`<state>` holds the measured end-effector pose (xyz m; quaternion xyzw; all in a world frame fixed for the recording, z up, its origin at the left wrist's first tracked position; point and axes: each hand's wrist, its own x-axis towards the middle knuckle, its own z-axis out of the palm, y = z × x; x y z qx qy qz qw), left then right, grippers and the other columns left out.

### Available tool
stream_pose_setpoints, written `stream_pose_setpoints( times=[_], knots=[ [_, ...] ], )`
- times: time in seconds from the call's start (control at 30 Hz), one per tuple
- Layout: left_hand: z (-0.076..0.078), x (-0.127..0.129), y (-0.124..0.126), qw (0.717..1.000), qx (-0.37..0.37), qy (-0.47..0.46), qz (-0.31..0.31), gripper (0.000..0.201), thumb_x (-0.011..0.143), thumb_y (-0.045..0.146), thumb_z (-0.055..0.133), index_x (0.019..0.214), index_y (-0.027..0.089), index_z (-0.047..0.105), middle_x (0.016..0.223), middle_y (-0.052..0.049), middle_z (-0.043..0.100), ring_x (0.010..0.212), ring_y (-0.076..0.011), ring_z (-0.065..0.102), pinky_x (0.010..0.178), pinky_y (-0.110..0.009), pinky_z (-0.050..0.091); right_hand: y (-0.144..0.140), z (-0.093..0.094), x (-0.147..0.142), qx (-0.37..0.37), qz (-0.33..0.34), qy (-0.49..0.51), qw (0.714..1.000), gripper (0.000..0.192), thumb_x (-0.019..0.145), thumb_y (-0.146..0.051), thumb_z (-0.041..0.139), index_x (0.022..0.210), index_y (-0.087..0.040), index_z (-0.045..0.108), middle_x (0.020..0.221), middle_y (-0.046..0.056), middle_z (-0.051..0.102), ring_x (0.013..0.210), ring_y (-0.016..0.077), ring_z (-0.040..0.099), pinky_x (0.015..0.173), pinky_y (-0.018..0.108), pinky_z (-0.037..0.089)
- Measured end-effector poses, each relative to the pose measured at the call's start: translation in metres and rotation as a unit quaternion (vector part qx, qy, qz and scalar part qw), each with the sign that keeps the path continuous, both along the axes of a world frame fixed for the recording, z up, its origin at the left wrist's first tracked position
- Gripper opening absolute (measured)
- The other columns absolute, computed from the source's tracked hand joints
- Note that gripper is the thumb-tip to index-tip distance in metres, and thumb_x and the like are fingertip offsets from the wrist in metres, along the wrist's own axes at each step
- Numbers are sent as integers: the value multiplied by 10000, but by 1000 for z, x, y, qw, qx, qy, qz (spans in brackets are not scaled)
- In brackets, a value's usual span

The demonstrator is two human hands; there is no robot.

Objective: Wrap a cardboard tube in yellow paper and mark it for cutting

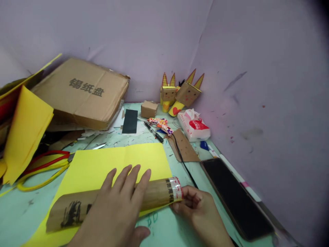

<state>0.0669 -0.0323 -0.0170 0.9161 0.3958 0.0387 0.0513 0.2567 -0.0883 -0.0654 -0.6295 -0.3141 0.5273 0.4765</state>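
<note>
A brown cardboard tube (158, 192), printed in black and with clear red-marked tape at its right end, lies across a sheet of yellow paper (120, 159). My left hand (117, 202) rests over the middle of the tube, fingers stretched out and spread, hiding part of it. At the tube's right end, my right hand (196, 204) has its thumb and fingers closed on the near edge of the yellow paper, which lifts slightly along the tube's near side. The fingertips of that hand are partly hidden.
Scissors (46, 166) and folded yellow card (28, 133) lie left, before a large cardboard box (84, 91). Behind are a pen (154, 132), a patterned glue gun (160, 123), tissues (194, 125) and two cardboard animal figures (189, 94). A phone (236, 195) lies right, by the wall.
</note>
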Motion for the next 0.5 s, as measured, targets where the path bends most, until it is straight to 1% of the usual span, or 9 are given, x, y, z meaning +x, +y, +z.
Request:
stream_pose_setpoints(
  times=[0.03,0.07,0.13,0.17,0.23,0.3,0.37,0.43,0.5],
  knots=[
    [7,8,5,998,-55,36,8,777,615,343,639,1354,219,434,1362,-159,493,1225,-392,457,1018,-607,320,0,0,0,3,-6,4,1000,77,565,-144,688,638,-141,660,610,12,673,567,133,575,550,220,415],
    [13,14,8,994,-93,58,18,738,616,328,638,1325,197,478,1331,-165,523,1194,-385,489,1018,-596,328,0,0,-1,7,-16,8,1000,73,563,-141,682,633,-141,658,603,9,670,562,130,570,546,217,410],
    [18,19,12,988,-131,75,26,643,653,302,613,1278,178,533,1237,-158,599,1126,-360,544,1023,-582,332,0,0,-2,15,-30,15,999,64,561,-132,670,621,-142,650,596,8,669,565,129,569,551,214,409],
    [17,19,12,988,-132,71,25,600,674,294,593,1260,173,551,1188,-150,628,1089,-350,566,1022,-580,333,0,0,-2,13,-30,17,999,62,561,-130,666,620,-141,648,595,9,669,568,129,570,553,214,410],
    [10,16,12,991,-118,56,15,538,703,264,549,1231,166,575,1110,-136,663,1021,-335,596,1005,-580,350,-1,0,-2,6,-27,19,999,60,564,-128,663,621,-138,648,596,10,669,569,128,570,553,213,408],
    [1,13,12,994,-98,43,6,516,710,225,518,1217,163,585,1080,-127,673,985,-326,605,978,-560,382,-2,-1,-2,-2,-22,24,999,69,565,-126,670,630,-137,650,597,7,665,563,122,565,544,208,400],
    [-5,11,11,995,-89,35,0,509,704,204,512,1205,165,593,1057,-118,681,961,-320,609,934,-525,425,-2,-3,-1,-5,-13,30,999,83,565,-120,679,637,-140,644,594,1,657,567,120,567,545,206,399],
    [-6,13,10,995,-89,32,6,507,693,175,514,1192,169,603,1057,-106,684,954,-312,608,908,-495,444,-1,-3,0,-4,1,41,999,102,570,-119,689,653,-149,637,615,2,663,606,132,591,572,212,417],
    [-1,16,10,994,-98,35,26,501,685,122,501,1169,174,620,1067,-87,685,961,-296,607,922,-478,435,-1,0,3,-5,22,51,998,132,578,-132,701,692,-160,642,658,9,678,649,144,614,603,219,440]
  ],
)
